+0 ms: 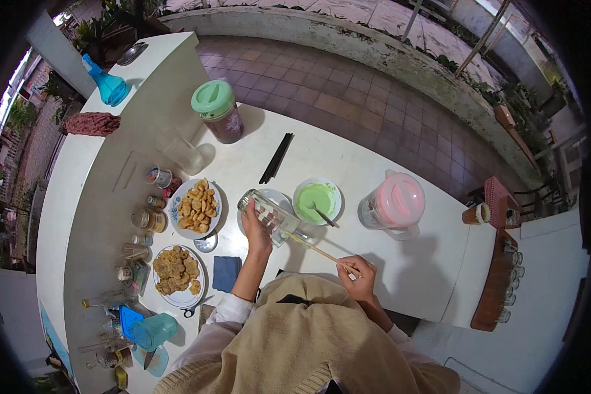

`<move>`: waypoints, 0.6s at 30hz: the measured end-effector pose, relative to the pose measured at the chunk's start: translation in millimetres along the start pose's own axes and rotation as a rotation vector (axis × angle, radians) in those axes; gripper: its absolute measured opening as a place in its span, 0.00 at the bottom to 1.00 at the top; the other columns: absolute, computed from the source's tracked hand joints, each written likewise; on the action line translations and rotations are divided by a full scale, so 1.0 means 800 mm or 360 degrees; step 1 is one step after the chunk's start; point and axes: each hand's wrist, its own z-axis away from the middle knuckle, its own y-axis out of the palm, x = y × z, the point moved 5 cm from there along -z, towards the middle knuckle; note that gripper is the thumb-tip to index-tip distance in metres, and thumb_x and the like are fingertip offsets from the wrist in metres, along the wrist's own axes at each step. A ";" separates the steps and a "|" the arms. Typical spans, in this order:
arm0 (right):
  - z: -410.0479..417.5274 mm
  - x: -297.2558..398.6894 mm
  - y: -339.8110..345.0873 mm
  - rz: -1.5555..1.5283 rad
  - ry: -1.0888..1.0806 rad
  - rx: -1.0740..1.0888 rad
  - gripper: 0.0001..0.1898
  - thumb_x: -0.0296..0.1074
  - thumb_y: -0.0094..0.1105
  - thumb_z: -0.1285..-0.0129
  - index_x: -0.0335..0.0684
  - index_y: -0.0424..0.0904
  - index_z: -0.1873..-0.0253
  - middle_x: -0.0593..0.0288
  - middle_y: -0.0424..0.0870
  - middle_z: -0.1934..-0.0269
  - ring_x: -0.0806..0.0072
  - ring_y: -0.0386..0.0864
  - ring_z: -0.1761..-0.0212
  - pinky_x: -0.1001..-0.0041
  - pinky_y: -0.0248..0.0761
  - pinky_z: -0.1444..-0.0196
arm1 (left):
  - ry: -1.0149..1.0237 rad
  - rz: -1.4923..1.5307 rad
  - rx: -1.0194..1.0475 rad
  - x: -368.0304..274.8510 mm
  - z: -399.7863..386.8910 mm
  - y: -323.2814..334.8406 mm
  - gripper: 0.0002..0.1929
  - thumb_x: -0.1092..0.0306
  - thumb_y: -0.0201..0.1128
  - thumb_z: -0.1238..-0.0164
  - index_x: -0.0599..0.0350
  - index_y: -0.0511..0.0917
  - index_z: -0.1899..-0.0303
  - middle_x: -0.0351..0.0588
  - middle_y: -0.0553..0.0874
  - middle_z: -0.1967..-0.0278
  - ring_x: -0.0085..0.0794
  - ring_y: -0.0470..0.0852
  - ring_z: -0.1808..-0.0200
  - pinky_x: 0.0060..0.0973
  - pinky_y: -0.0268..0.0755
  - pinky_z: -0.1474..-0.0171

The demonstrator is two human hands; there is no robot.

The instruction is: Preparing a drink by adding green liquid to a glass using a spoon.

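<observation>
My left hand [257, 235] grips a clear glass vessel [271, 213], a tall tumbler or jar. It is held tilted, its thick base to the upper left and its other end towards my right hand. Between the fingers of my right hand [358, 277] is a thin wooden stick [322, 252]. The stick's pale far tip reaches the vessel's lower right end; whether it is inside, I cannot tell. Behind the vessel lies a partly hidden white plate [279, 197]. Beside it, a white bowl [299, 215] holds pale green cream [315, 196] with a metal spoon [322, 214] in it.
Plates of browned fried pieces [193, 209] and flat fritters [176, 270] stand left, near a folded dark cloth [226, 273]. Black chopsticks or straws [277, 157] lie ahead. A pink-lidded pitcher [399, 199] stands right, a green-lidded one [219, 113] far left. Jars line the left wall.
</observation>
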 end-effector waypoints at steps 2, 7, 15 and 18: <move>0.000 0.001 0.000 0.0038 -0.0030 0.0014 0.05 0.21 0.61 0.50 0.34 0.78 0.67 0.60 0.78 0.77 0.78 0.74 0.80 0.79 0.66 0.77 | 0.0017 0.0016 0.0035 -0.001 0.001 0.001 0.25 0.44 0.55 0.39 0.50 0.64 0.49 0.45 0.72 0.57 0.35 0.76 0.60 0.34 0.73 0.61; -0.005 0.010 -0.001 0.0144 -0.0148 0.0030 0.05 0.21 0.61 0.51 0.35 0.78 0.68 0.60 0.77 0.78 0.77 0.73 0.79 0.79 0.64 0.77 | 0.0110 0.0024 0.0045 -0.003 0.002 0.002 0.26 0.43 0.56 0.40 0.48 0.63 0.48 0.43 0.72 0.57 0.34 0.75 0.59 0.33 0.72 0.63; -0.009 0.006 -0.011 0.0163 -0.0052 -0.0076 0.06 0.21 0.60 0.50 0.35 0.77 0.66 0.61 0.77 0.77 0.77 0.68 0.82 0.79 0.60 0.80 | 0.0027 0.0097 0.0124 -0.010 0.011 0.013 0.29 0.40 0.46 0.35 0.51 0.61 0.42 0.48 0.72 0.50 0.37 0.73 0.49 0.37 0.68 0.49; -0.011 0.014 -0.011 0.0206 0.0007 -0.0075 0.06 0.21 0.60 0.50 0.35 0.78 0.65 0.60 0.77 0.76 0.76 0.70 0.81 0.79 0.62 0.78 | 0.0029 -0.0006 0.0102 -0.009 0.010 0.010 0.30 0.39 0.51 0.38 0.45 0.56 0.43 0.48 0.73 0.53 0.35 0.73 0.55 0.36 0.69 0.57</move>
